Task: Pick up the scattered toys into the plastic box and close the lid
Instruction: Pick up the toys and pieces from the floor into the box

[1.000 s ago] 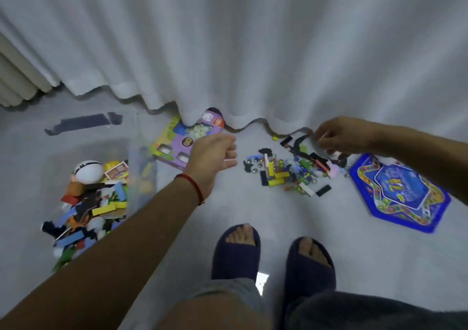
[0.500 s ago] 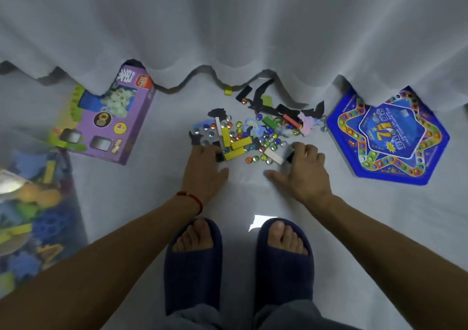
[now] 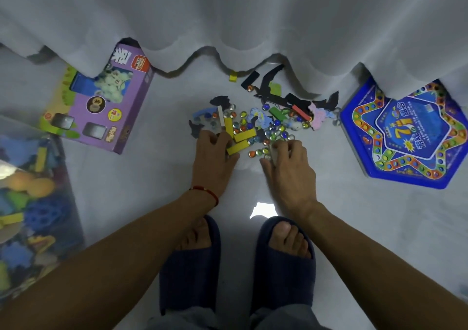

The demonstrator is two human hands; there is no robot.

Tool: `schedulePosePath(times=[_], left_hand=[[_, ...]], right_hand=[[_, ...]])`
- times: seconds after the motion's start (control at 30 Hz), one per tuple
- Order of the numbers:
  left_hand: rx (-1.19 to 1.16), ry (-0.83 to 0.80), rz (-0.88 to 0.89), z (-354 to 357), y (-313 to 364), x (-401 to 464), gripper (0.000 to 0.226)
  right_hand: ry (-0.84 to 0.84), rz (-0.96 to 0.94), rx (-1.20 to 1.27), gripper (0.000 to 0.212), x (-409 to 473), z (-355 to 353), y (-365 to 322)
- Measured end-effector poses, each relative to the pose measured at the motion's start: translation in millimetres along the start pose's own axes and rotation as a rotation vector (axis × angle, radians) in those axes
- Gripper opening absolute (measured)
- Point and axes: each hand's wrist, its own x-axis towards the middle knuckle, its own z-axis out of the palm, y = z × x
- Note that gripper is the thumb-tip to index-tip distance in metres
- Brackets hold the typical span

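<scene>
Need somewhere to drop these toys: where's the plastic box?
In the head view, the plastic box sits at the far left edge, below the purple toy carton.

Both hands closed in on the toy pile since a moment ago: left hand (image 3: 215, 162) fingers now curl over yellow blocks (image 3: 238, 141); right hand (image 3: 288, 167) pinches a white stick (image 3: 273, 153).

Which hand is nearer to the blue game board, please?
The right hand. It is at the marbles, just left of the blue game board; the left hand is farther left, on the yellow blocks.
</scene>
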Motion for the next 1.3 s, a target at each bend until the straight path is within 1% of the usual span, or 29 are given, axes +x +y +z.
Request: schedulePosePath(times=[0.13, 0.27, 0.37, 0.53, 0.63, 0.7, 0.73, 0.77, 0.87, 0.9, 0.97, 1.03, 1.07, 1.17, 1.2, 1.3], left_hand=[[0.012, 0.017, 0.048, -2, -2, -1, 0.018], [0.020, 0.028, 0.085, -5, -4, -3, 0.012], [-0.008, 0.037, 0.086, -5, -5, -7, 0.012], [-0.055, 0.031, 0.018, -9, 2, -18, 0.027], [0.031, -0.016, 0.082, -9, 6, -28, 0.035], [0.053, -0.047, 0.139, -8, 8, -30, 0.039], [0.056, -0.053, 0.166, -7, 9, -30, 0.039], [0.058, -0.055, 0.196, -6, 10, -29, 0.039], [0.089, -0.048, 0.288, -2, 16, -23, 0.039], [0.105, -0.038, 0.321, -1, 20, -21, 0.040], [0.163, -0.029, 0.397, 1, 24, -19, 0.043], [0.229, -0.044, 0.442, 3, 26, -16, 0.042], [0.252, -0.040, 0.446, 4, 25, -15, 0.039], [0.240, -0.031, 0.445, 8, 20, -13, 0.028], [0.222, -0.046, 0.451, 10, 18, -14, 0.025], [0.173, -0.090, 0.442, 14, 10, -17, 0.021]], right_hand=[[-0.026, -0.059, -0.039, 0.033, -3, 2, 4], [-0.061, -0.120, -0.045, 0.037, 2, 0, 8], [-0.055, -0.108, -0.014, 0.037, 5, 0, 8], [-0.011, -0.056, 0.056, 0.034, 3, 0, 4], [-0.013, -0.048, 0.076, 0.036, -3, 0, 8], [-0.019, -0.075, 0.065, 0.030, -6, 0, 10], [-0.007, -0.077, 0.098, 0.027, -9, 0, 10], [0.003, -0.047, 0.188, 0.024, -11, -1, 9], [-0.018, 0.138, 0.566, 0.026, -15, -8, 5], [-0.030, 0.162, 0.605, 0.027, -14, -10, 3], [-0.033, 0.137, 0.573, 0.030, -11, -11, 2], [-0.041, 0.046, 0.468, 0.032, -5, -11, 1], [-0.042, -0.028, 0.409, 0.030, -3, -12, -1], [0.008, -0.248, 0.293, 0.011, 9, -13, -6], [0.006, -0.285, 0.267, 0.009, 14, -13, -7], [-0.072, -0.276, 0.180, 0.020, 25, -9, -9]])
